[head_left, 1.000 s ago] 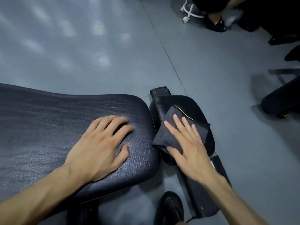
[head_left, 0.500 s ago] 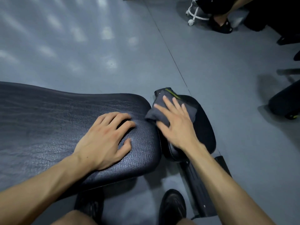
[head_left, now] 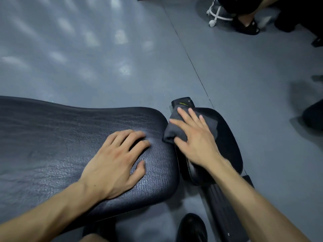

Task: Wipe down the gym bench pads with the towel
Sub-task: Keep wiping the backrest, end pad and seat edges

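While the right hand (head_left: pixel 195 137) presses the dark towel (head_left: pixel 172 132) flat-palmed, its grip loose, on the small seat pad (head_left: pixel 229 137) right of centre, even overlapping strokes would serve best. The left hand (head_left: pixel 115 163) rests splayed, holding nothing, on the long pad (head_left: pixel 52 137). Grey floor (head_left: pixel 104 49) surrounds.

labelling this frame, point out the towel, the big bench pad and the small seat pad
towel (head_left: pixel 174 131): head view, bunched left fold beside the fingers
big bench pad (head_left: pixel 52 137): head view, bare textured top
small seat pad (head_left: pixel 229 142): head view, bare right side
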The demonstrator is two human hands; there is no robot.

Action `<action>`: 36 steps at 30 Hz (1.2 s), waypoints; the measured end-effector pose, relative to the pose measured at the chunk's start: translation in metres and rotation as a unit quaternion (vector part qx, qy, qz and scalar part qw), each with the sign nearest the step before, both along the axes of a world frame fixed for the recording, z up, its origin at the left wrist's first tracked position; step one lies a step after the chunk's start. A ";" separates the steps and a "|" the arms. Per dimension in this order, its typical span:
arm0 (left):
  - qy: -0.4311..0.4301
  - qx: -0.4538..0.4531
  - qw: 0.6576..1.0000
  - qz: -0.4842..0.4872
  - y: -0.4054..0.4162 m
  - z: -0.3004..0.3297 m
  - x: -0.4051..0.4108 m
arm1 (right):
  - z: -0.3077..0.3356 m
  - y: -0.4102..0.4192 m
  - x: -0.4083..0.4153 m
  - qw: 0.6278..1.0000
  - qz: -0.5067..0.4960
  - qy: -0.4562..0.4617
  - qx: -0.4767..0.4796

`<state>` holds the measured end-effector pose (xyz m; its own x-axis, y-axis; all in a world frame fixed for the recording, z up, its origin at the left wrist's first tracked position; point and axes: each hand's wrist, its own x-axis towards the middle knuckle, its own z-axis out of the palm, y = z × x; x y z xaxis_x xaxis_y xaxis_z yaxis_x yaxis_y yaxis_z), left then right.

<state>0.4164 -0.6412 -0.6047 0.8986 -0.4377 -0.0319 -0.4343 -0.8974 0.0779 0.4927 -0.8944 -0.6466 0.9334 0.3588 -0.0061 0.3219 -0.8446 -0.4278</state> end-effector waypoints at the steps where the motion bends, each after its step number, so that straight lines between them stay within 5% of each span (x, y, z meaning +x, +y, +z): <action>1: 0.000 -0.001 1.000 0.000 0.000 0.000 0.000 | 0.000 0.006 0.018 1.000 -0.005 0.006 -0.009; 10: -0.006 -0.013 1.000 0.001 0.001 0.001 0.000 | 0.022 0.040 0.102 0.989 -0.084 0.060 -0.107; 23: -0.011 -0.010 1.000 -0.004 0.000 0.002 -0.002 | 0.025 0.024 0.071 0.999 -0.015 -0.031 -0.040; 36: -0.013 -0.029 0.999 -0.006 0.001 -0.003 0.002 | 0.002 -0.009 0.147 0.970 -0.127 0.190 -0.077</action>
